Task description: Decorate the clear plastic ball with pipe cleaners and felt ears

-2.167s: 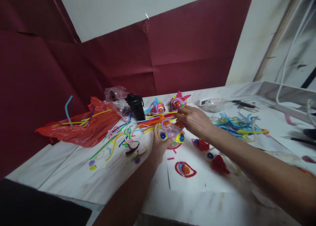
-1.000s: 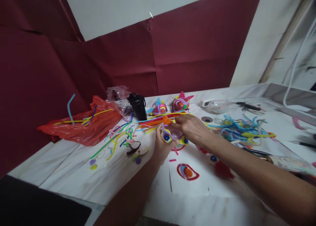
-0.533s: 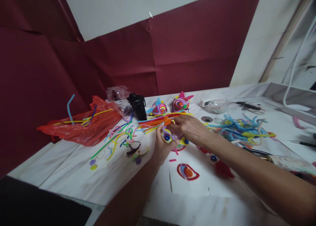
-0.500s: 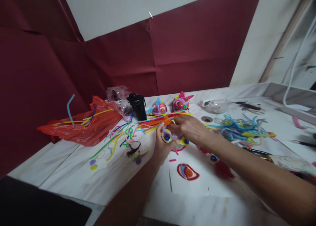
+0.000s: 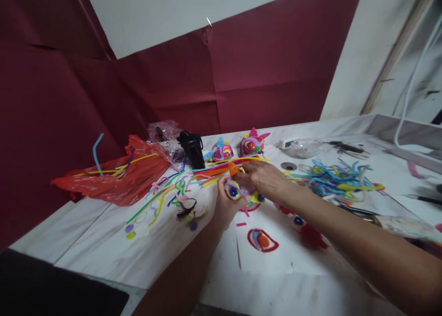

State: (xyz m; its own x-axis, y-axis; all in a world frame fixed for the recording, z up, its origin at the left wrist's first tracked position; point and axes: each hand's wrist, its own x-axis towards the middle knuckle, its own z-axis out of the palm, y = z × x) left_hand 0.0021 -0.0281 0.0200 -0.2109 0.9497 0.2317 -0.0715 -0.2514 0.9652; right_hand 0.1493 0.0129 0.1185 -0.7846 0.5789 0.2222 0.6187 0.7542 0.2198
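Observation:
My left hand (image 5: 227, 204) is wrapped round the left side of a pipe-cleaner animal head (image 5: 234, 192) with blue-centred eyes and an orange ear on top. Part of its clear round body shows between my hands. From the right, my right hand (image 5: 264, 175) reaches over it, fingers curled down against its top beside the ear. What those fingertips pinch is hidden. Below them a red-outlined eye piece (image 5: 263, 240) with an orange centre lies on white paper (image 5: 265, 263). Under my right forearm lie a red fuzzy piece (image 5: 312, 237) and a blue-centred piece (image 5: 298, 221).
Two finished-looking animal heads, one blue-eared (image 5: 222, 150) and one pink-eared (image 5: 252, 142), stand behind beside a black bottle (image 5: 192, 149). A red plastic bag (image 5: 120, 187) and loose pipe cleaners (image 5: 160, 198) lie left. Right are tangled pipe cleaners (image 5: 338, 178), a clear bowl (image 5: 305, 148) and pliers (image 5: 348, 148).
The view has shifted very slightly. Both hands stay on the animal head, in nearly the same pose.

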